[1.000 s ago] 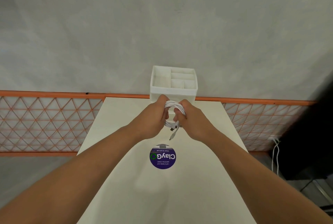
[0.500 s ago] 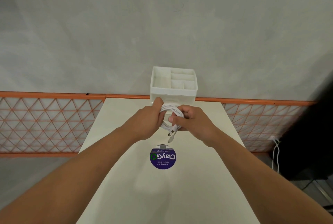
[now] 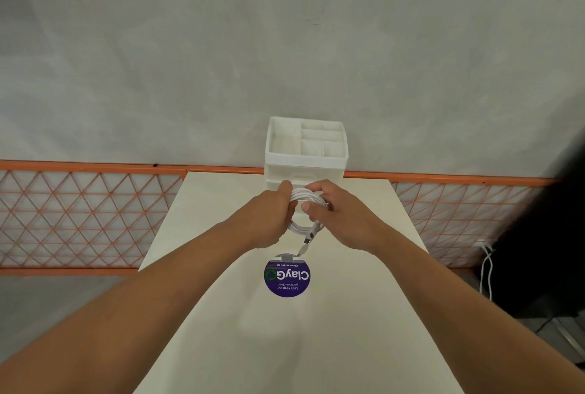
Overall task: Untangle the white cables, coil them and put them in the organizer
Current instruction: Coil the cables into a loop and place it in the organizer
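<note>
Gripping a looped white cable [image 3: 308,200], both hands; two plug ends seemingly dangle.

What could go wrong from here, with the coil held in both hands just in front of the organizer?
1. The connector ends dangle loose below the white cable coil; they could snag on the organizer rim or let the coil unwind.
2. The left hand and right hand each hold one side; releasing one may let the loops spring open.
3. The top compartments look narrow for the coil.
</note>
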### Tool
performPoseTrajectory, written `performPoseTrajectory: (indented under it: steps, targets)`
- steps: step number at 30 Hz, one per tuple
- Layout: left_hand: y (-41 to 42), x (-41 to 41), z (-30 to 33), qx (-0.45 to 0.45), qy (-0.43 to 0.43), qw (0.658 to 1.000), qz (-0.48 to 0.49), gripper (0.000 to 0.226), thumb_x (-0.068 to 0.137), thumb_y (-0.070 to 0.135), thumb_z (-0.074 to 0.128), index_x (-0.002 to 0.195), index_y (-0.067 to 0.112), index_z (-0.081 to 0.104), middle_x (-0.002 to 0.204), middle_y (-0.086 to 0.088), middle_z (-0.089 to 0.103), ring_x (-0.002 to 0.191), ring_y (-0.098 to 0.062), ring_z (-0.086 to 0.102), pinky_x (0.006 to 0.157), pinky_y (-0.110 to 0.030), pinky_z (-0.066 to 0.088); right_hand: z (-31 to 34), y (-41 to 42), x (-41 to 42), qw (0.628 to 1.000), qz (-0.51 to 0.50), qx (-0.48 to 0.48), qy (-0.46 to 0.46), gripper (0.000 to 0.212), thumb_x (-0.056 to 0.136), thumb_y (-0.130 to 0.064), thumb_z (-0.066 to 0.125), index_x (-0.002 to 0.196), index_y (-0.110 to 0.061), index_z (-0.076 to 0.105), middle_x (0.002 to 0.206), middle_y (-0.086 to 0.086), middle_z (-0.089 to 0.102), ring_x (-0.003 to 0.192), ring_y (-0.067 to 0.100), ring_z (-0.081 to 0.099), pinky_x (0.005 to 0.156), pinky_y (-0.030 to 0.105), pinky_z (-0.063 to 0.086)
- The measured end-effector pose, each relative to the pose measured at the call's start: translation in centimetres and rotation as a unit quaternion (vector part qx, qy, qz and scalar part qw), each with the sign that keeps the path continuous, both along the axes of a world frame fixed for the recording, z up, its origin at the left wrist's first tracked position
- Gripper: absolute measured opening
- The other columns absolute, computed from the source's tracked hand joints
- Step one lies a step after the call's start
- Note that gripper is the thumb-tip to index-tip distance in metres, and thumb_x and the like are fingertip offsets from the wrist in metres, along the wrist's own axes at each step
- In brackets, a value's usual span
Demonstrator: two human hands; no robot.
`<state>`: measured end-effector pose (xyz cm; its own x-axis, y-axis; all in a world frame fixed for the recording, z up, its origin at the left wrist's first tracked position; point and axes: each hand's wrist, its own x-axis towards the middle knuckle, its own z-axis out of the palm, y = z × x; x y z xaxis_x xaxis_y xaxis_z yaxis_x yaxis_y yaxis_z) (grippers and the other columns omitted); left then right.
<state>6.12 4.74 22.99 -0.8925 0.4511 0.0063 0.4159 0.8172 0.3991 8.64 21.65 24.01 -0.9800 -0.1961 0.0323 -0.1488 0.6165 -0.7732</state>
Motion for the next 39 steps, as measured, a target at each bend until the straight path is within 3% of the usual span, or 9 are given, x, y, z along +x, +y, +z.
performPoseTrajectory:
  steps: [7, 11, 15, 18, 20, 24, 27, 31, 39]
  targets:
    - [-1.0, -0.1, -0.4, 0.241, -0.152, 0.957, -0.050, 0.021, 0.104, 0.034, 0.039, 0.117, 0.019, 0.047, 0.104, -0.002, 0.067, 0.081, -0.009, 0.065, 0.073, -0.029, 0.054, -0.6, 1.4, 0.0, 0.998, -0.016, -0.051, 0.027, 0.026, 0.098, -0.023, 0.049, 0.119, -0.012, 0.058, 0.094, 0.007, 0.064, 0.084, 0.025, 0.067, 0.078, 0.036, 0.060]
    - [-0.9, 0.1, -1.0, 0.311, -0.158, 0.937, -0.038, 0.028, 0.104, 0.030, 0.040, 0.130, 0.025, 0.050, 0.106, -0.001, 0.065, 0.086, -0.008, 0.061, 0.076, -0.021, 0.052, -0.7, 1.5, -0.3, 0.993, -0.046, -0.096, 0.048, 0.023, 0.097, -0.022, 0.051, 0.115, -0.011, 0.061, 0.092, 0.005, 0.064, 0.074, 0.017, 0.068, 0.066, 0.022, 0.059]
    - [-0.7, 0.4, -1.2, 0.342, -0.143, 0.929, -0.021, 0.026, 0.104, 0.029, 0.039, 0.126, 0.025, 0.054, 0.090, 0.002, 0.061, 0.077, -0.010, 0.058, 0.068, -0.016, 0.051, -0.4, 1.2, -0.3, 0.991, -0.024, -0.122, 0.042, 0.024, 0.096, -0.024, 0.054, 0.117, -0.015, 0.064, 0.093, 0.004, 0.065, 0.078, 0.021, 0.067, 0.075, 0.035, 0.061]
    - [-0.7, 0.3, -1.2, 0.343, -0.120, 0.931, -0.010, 0.026, 0.105, 0.026, 0.038, 0.125, 0.022, 0.054, 0.084, 0.003, 0.059, 0.073, -0.010, 0.057, 0.063, -0.014, 0.048, -0.1, 1.1, -0.4, 0.993, -0.033, -0.102, 0.048, 0.030, 0.097, -0.031, 0.052, 0.125, -0.023, 0.059, 0.098, 0.002, 0.066, 0.089, 0.020, 0.065, 0.084, 0.036, 0.057]
    - [-0.5, 0.3, -1.2, 0.329, -0.107, 0.938, -0.017, 0.027, 0.105, 0.027, 0.037, 0.126, 0.022, 0.054, 0.085, 0.002, 0.059, 0.072, -0.010, 0.056, 0.063, -0.014, 0.048, 0.0, 1.1, -0.5, 0.996, -0.040, -0.070, 0.039, 0.040, 0.096, -0.037, 0.050, 0.136, -0.028, 0.049, 0.108, -0.002, 0.064, 0.096, 0.015, 0.063, 0.086, 0.026, 0.050]
    - [-0.2, 0.5, -1.2, 0.286, -0.086, 0.954, -0.041, 0.030, 0.104, 0.031, 0.038, 0.130, 0.026, 0.052, 0.085, 0.003, 0.061, 0.068, -0.008, 0.055, 0.064, -0.016, 0.050, 0.5, 1.1, -0.5, 0.999, 0.010, -0.011, 0.039, 0.034, 0.097, -0.036, 0.048, 0.130, -0.026, 0.051, 0.094, -0.013, 0.063, 0.075, 0.003, 0.065, 0.066, 0.010, 0.047]
    - [-0.4, 0.3, -1.0, 0.293, -0.096, 0.951, -0.041, 0.030, 0.102, 0.031, 0.046, 0.130, 0.030, 0.057, 0.088, 0.005, 0.063, 0.067, -0.004, 0.057, 0.065, -0.017, 0.051, 0.7, 1.4, -0.5, 0.997, 0.032, 0.018, 0.068, 0.024, 0.099, -0.028, 0.046, 0.115, -0.022, 0.063, 0.083, -0.007, 0.066, 0.062, 0.002, 0.061, 0.061, 0.011, 0.047]
    - [-1.1, -0.2, -0.3, 0.335, -0.125, 0.933, -0.035, 0.035, 0.093, 0.025, 0.064, 0.128, 0.030, 0.063, 0.097, 0.000, 0.065, 0.063, 0.001, 0.058, 0.063, -0.014, 0.048, 0.6, 1.5, -0.2, 0.994, 0.024, -0.093, 0.047, 0.024, 0.098, -0.018, 0.049, 0.114, -0.016, 0.067, 0.088, 0.000, 0.068, 0.066, 0.006, 0.056, 0.062, 0.012, 0.048]
    - [-1.2, -0.2, 0.7, 0.248, -0.102, 0.958, -0.101, 0.033, 0.089, 0.024, 0.070, 0.122, 0.023, 0.063, 0.100, 0.005, 0.069, 0.086, -0.011, 0.062, 0.078, -0.024, 0.050, 0.5, 1.3, -0.3, 0.995, -0.015, -0.089, 0.039, 0.024, 0.100, -0.020, 0.046, 0.115, -0.017, 0.064, 0.081, -0.002, 0.061, 0.068, 0.009, 0.059, 0.068, 0.020, 0.054]
